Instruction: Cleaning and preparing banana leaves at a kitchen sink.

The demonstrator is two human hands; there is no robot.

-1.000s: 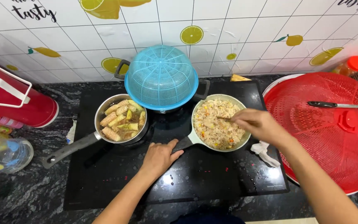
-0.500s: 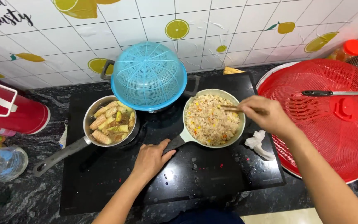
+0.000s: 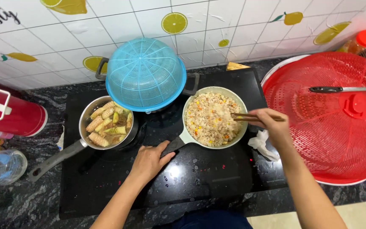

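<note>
Two hands: my left hand (image 3: pixel 149 161) grips the pan handle (image 3: pixel 175 145); my right hand (image 3: pixel 272 125) pinches chopsticks (image 3: pixel 250 117).
Hidden: handle under my palm.
Pan (image 3: pixel 215 118): round, grainy rice.

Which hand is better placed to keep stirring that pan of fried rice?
The right hand. It holds the chopsticks, whose tips reach over the rice. The left hand grips the pan handle, so it is probably better suited to steadying the pan.
</note>
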